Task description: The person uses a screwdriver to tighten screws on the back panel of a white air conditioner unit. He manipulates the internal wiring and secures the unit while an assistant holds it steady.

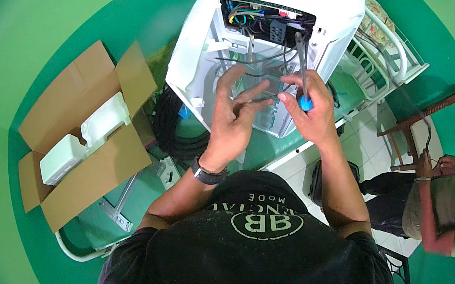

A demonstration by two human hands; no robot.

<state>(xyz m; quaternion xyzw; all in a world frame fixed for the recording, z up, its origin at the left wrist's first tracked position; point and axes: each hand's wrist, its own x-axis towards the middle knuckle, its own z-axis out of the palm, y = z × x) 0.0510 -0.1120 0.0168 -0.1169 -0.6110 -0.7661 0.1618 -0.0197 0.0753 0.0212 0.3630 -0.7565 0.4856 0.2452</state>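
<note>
A white appliance housing (pixel 189 65) stands before me, its front side uncovered. Inside its upper bay lies a bundle of coloured wires (pixel 243 16) beside a grey slotted part (pixel 277 31). My right hand (pixel 318 116) is closed around a screwdriver (pixel 304 64) with a blue handle end; its dark shaft points up toward the right end of the bay. At the lower opening my left hand (pixel 232 121) has its fingers spread. Dark thin cables (pixel 266 60) hang across the opening, and one passes by the fingertips of both hands; whether it is gripped is unclear.
On the left an open cardboard box (pixel 85 172) holds white foam pieces (pixel 63 157). Black coiled tubing (pixel 171 132) lies beside the housing, with a metal bracket (pixel 116 214) nearby. Another person (pixel 449 211) stands at the right by a wooden chair (pixel 418 130). A white metal bed frame (pixel 383 69) stands behind.
</note>
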